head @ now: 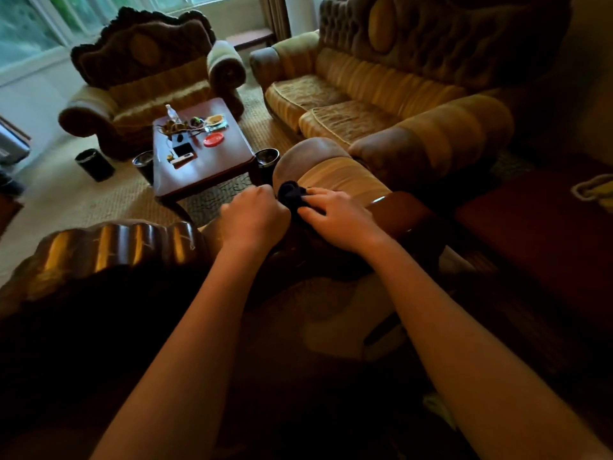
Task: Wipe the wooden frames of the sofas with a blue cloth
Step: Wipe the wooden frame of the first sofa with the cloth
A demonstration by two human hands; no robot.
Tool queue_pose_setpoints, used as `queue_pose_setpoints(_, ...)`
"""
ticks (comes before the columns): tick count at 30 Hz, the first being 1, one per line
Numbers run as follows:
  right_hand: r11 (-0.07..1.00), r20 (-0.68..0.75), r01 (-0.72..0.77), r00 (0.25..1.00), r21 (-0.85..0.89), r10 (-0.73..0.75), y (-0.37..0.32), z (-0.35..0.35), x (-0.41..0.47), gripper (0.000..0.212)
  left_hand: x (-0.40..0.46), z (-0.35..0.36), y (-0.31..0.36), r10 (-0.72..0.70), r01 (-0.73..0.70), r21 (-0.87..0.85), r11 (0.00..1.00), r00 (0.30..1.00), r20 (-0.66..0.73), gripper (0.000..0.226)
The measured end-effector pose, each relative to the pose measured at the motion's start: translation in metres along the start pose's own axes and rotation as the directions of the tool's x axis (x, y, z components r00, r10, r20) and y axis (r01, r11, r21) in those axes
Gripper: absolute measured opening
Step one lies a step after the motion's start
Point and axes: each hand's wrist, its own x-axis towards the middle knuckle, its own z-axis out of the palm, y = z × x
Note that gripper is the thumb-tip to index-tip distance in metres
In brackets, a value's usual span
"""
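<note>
Bunching a dark blue cloth [292, 194] between both hands, right at the frame's centre, over the striped armrest [335, 175] of the nearest sofa. Left hand [253, 215] at 9 o'clock of the cloth, fingers curled under, apparently gripping a hidden edge of the fabric; hard to confirm, since the knuckles cover the contact. Right hand [335, 215] at 4 o'clock of the cloth, fingertips pinching and pressing the wad down. Glossy wooden frame [408, 207] curving away at 3 o'clock of the hands, touching the right wrist's side of the armrest; carved, fluted wooden crest [126, 244] at 8 o'clock, well apart from the cloth.

Looks like the folding or regripping step, readying the cloth rather than wiping: cloth sits on upholstery, not yet on wood. Next move probably calls for gathering the wad into one hand and sliding it toward 3 o'clock onto the polished rail, following its curve with steady pressure.

Farther out: low wooden desk [202, 167] at 11 o'clock carrying a red dish [214, 140] and small clutter; two-seat sofa [381, 104] at 1 o'clock; armchair [146, 84] at 10 o'clock by the window.
</note>
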Motion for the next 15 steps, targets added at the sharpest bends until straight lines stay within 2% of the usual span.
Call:
queue_pose_setpoints(2,0.997,-0.197,0.076,0.977,-0.02,-0.078,0.002,0.016,-0.028,0.037,0.0,0.002,0.0,0.0,0.0,0.034,0.999,1.0,0.01,0.026)
queue_pose_setpoints(4,0.993,-0.363,0.109,0.925,-0.036,-0.114,0.003,0.032,-0.048,0.042,-0.001,0.004,0.0,0.011,-0.012,0.053,0.999,1.0,0.012,0.028)
queue_pose_setpoints(7,0.995,-0.43,0.085,0.897,-0.058,-0.101,0.004,0.04,-0.047,0.038,-0.001,0.004,0.0,0.021,-0.021,0.05,0.999,1.0,0.005,0.027)
queue_pose_setpoints(10,0.995,-0.344,0.03,0.937,-0.094,-0.061,-0.001,0.023,-0.017,0.029,0.0,0.003,0.0,0.0,-0.001,0.03,1.0,1.0,0.021,0.028)
queue_pose_setpoints(12,0.999,-0.17,-0.037,0.985,-0.026,0.032,-0.002,0.004,0.01,0.022,0.0,0.001,0.0,-0.008,0.009,-0.007,1.0,1.0,0.023,0.029)
queue_pose_setpoints(14,0.986,0.021,-0.137,0.991,0.096,0.135,-0.001,-0.01,0.029,0.019,-0.001,0.0,0.001,-0.015,0.015,-0.043,0.999,1.0,0.016,0.027)
queue_pose_setpoints(15,0.976,0.07,-0.164,0.985,0.142,0.156,0.0,-0.013,0.033,0.02,-0.001,-0.001,0.001,-0.016,0.016,-0.053,0.998,1.0,0.014,0.025)
